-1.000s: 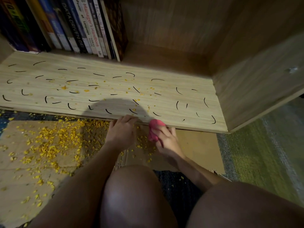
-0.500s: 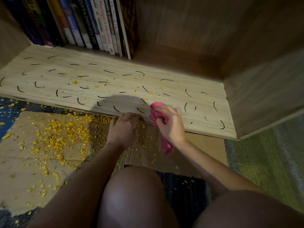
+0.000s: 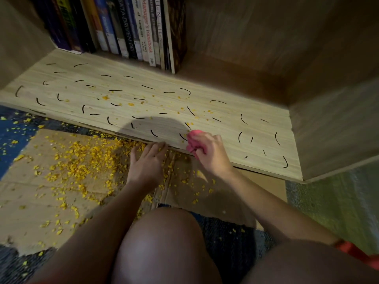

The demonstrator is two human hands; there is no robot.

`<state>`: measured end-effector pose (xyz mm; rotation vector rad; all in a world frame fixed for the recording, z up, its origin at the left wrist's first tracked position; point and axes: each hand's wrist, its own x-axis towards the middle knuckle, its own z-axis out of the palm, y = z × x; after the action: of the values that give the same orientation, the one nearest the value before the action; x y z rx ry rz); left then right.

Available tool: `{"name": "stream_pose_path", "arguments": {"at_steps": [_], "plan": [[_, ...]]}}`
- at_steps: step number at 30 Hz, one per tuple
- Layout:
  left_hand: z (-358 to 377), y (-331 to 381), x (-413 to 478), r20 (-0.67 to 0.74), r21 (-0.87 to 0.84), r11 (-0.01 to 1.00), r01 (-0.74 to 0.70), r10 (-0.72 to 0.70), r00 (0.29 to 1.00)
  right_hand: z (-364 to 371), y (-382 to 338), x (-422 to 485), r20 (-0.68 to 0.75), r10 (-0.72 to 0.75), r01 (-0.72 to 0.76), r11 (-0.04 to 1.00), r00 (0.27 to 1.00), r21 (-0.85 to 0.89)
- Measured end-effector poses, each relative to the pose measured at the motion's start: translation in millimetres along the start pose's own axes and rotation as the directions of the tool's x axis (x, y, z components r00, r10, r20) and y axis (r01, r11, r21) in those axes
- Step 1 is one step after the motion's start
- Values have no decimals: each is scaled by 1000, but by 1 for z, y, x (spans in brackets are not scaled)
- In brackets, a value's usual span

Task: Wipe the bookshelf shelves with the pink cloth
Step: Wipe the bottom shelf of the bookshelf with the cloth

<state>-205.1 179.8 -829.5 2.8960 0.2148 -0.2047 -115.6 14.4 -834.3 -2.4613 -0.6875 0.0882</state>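
Observation:
The bottom bookshelf shelf [image 3: 256, 128] is light wood, marked with short black curved strokes and scattered with small yellow crumbs. My right hand [image 3: 211, 154] holds the bunched pink cloth [image 3: 193, 140] at the shelf's front edge, near the middle. My left hand [image 3: 146, 165] lies flat, palm down, on the cardboard just in front of the shelf edge, fingers apart, holding nothing.
A row of upright books [image 3: 123, 27] stands at the shelf's back left. A cardboard sheet [image 3: 41, 191] covered in yellow crumbs lies on the floor before the shelf. The shelf's right side wall [image 3: 332, 128] is close. A green rug [image 3: 338, 201] is at right; my knees fill the foreground.
My right hand rose from the cardboard with the pink cloth and moved onto the shelf's front edge. My left hand stayed in place. The view shifted slightly left.

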Motion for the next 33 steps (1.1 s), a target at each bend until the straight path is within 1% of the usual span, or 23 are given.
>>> {"name": "stream_pose_path", "arguments": {"at_steps": [2,3,4,5,6,7,8,9,11,13,15,16,17,19,20,21,24,28,31,33], "plan": [[-1,-1,1,-12,-6,1000,2,-2,1000,8,-12,-11,43,-31,30,999,999,34],[-1,-1,2,-8,-8,1000,5,-5,1000,12,-17,-17,24,-44,42,997,999,72],[-1,-1,3,-3,-10,1000,10,-10,1000,13,-21,-22,-36,-43,47,992,998,117],[0,0,4,-2,-18,1000,19,-19,1000,12,-23,-24,-112,-8,26,986,994,163],[1,0,6,-7,-31,999,31,-31,999,10,-23,-20,-186,38,-4,984,982,180],[1,1,7,-13,-43,998,40,-41,999,6,-20,-14,-214,78,-42,985,974,165],[1,1,7,-17,-48,998,40,-41,999,3,-17,-6,-214,96,-69,989,972,130],[1,2,8,-19,-47,998,36,-37,999,1,-14,-1,-181,83,-69,994,980,82],[1,2,8,-27,-37,999,33,-34,999,2,-13,0,-71,11,-10,1000,997,18],[0,0,7,-23,-40,999,33,-34,999,11,-15,-17,12,-19,19,1000,1000,24],[1,-2,7,-23,-48,998,33,-34,999,19,-20,-38,56,-41,37,998,998,60],[2,-2,7,-21,-51,998,32,-33,999,20,-21,-44,59,-52,47,996,997,79],[2,-2,7,-21,-56,998,32,-33,999,18,-21,-46,26,-61,58,994,998,92],[3,-1,8,-27,-58,998,38,-40,999,14,-17,-39,-99,-58,67,994,993,91],[2,0,8,-29,-56,998,41,-43,999,12,-15,-34,-142,-47,60,995,989,85],[2,1,9,-29,-55,998,42,-44,999,10,-13,-31,-150,-46,56,996,988,67],[0,4,9,-24,-63,997,45,-47,999,10,-12,-33,-38,-45,46,999,998,9],[0,4,9,-35,-63,997,40,-42,999,7,-11,-32,-108,3,1,999,994,38],[-1,6,10,-37,-57,998,37,-39,999,5,-7,-30,-57,16,-16,1000,998,-3],[-2,6,13,-50,-58,998,35,-38,998,6,-7,-32,-64,3,-3,1000,998,3]]}}
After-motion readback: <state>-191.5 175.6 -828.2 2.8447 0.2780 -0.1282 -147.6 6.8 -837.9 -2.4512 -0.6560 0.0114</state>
